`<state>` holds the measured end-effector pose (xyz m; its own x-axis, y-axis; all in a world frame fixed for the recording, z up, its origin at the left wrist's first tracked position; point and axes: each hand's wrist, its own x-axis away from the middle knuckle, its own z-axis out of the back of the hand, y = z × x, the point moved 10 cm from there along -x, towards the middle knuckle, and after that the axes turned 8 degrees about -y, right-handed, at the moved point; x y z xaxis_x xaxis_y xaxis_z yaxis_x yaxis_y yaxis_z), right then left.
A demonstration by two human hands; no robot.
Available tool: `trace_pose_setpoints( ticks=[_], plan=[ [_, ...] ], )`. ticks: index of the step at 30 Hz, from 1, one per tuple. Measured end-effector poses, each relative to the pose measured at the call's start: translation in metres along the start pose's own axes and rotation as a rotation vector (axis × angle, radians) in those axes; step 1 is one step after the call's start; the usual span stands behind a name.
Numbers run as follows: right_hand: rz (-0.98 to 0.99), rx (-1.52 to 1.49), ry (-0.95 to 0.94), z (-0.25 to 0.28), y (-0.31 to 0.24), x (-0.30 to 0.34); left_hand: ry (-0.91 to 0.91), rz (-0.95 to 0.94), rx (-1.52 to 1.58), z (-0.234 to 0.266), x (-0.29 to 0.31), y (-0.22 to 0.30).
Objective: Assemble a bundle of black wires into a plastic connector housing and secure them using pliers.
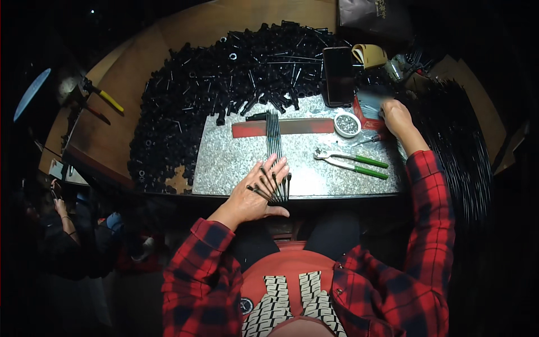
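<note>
Thin black rods [273,130] lie across a red bar [250,129] on the worktop [224,163], long axis running away from the person toward a black parts pile [191,90]. The left hand [251,194], fingers outstretched, covers them, seemingly keeping them bunched; whether the right hand's [398,118] fingers grip the red packet [368,124] cannot be told.

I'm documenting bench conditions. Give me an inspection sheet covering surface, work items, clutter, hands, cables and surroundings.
Surface: speckled grey slab, with glare toward its near edge.
Work items: thin dark rods across a red-ended strip; red packet; white cup of small shiny bits.
Clutter: heap of black parts, phone, green-handled pincers.
Hands: left hand, fingers extended, touches the rods; right hand at the packet, grip unclear.
Cables: nothing seen for certain; long dark strands at right may be rods or wires.
Surroundings: dim; another person's hand at far left.
</note>
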<state>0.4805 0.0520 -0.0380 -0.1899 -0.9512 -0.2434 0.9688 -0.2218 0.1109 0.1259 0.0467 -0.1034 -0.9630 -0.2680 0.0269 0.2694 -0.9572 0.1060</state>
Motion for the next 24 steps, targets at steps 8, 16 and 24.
trace_pose_setpoints(
  ticks=[8, 16, 24],
  plan=[
    [-0.045, 0.128, 0.109, 0.026, -0.002, -0.001, 0.102, -0.011, 0.031, -0.002, -0.007, -0.002],
    [0.302, -0.244, 0.231, 0.043, -0.117, -0.023, 0.148, 0.000, 0.045, 0.006, -0.003, -0.001],
    [0.481, -0.298, 0.157, 0.035, -0.191, -0.024, 0.128, -0.005, 0.067, 0.004, -0.006, -0.002]
  ],
)
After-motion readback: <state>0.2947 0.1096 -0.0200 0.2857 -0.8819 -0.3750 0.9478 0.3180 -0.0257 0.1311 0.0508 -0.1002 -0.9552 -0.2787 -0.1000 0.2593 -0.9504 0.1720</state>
